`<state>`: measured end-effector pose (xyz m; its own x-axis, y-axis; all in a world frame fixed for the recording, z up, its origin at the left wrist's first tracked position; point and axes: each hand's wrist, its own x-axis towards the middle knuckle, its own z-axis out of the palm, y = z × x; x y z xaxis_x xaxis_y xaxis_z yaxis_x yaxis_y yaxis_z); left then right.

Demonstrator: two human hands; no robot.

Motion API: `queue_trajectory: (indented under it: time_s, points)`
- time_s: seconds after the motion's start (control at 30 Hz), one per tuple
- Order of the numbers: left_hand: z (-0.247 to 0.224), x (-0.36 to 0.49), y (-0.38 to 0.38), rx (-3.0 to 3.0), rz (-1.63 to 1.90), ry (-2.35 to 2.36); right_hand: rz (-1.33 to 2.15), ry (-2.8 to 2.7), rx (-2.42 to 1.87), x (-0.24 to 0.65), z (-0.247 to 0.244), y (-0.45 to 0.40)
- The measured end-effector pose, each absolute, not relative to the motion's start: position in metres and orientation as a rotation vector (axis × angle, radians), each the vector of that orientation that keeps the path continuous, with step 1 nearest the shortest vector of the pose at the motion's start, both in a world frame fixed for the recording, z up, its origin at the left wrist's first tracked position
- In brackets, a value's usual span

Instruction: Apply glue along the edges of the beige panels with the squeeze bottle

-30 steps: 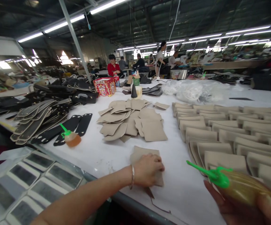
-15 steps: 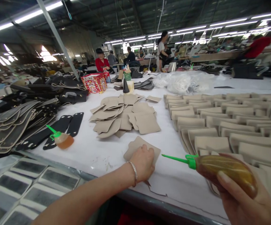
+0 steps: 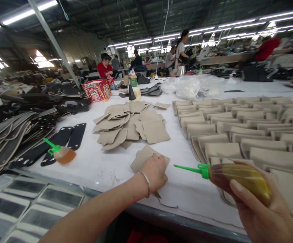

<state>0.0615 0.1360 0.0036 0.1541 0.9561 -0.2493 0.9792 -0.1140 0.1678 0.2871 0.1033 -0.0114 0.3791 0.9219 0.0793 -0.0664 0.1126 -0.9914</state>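
Note:
My left hand (image 3: 155,173), with a bracelet at the wrist, is closed with curled fingers on a beige leather piece (image 3: 140,159) lying flat near the table's front edge. Its fingertips are partly hidden. In my right hand (image 3: 263,212) is a squeeze bottle (image 3: 240,180) of amber liquid, held on its side, fingers wrapped round it. The bottle's green nozzle points left, its tip just right of the leather piece. Beyond my left hand is a loose pile of similar beige pieces (image 3: 133,126).
Rows of folded beige pieces (image 3: 224,148) fill the right side. At left are a second green-capped bottle (image 3: 64,155), black straps (image 3: 77,135) and dark stacked parts (image 3: 7,135). Framed dark panels (image 3: 27,202) lie front left. Behind are a red patterned bag (image 3: 97,90) and clear plastic (image 3: 194,86).
The view has turned slightly right, so the scene sits further left. My left hand stays on the leather piece; my right hand still holds the bottle, its nozzle near the piece.

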Motion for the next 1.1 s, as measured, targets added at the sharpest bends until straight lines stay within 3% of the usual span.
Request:
queue_trajectory:
  time_s: [0.13, 0.8, 1.1]
  points:
    - [-0.003, 0.074, 0.141, 2.143, -0.108, 1.925, 0.947, -0.871, -1.223, 0.284, -0.012, 0.104]
    - [-0.007, 0.035, 0.148, 2.37, 0.015, 1.69, 0.207, -1.777, -1.226, 0.271, -0.032, 0.137]
    - [-0.009, 0.033, 0.144, 2.37, 0.016, 1.694, 0.334, -1.763, -1.292, 0.275, -0.037, 0.136]
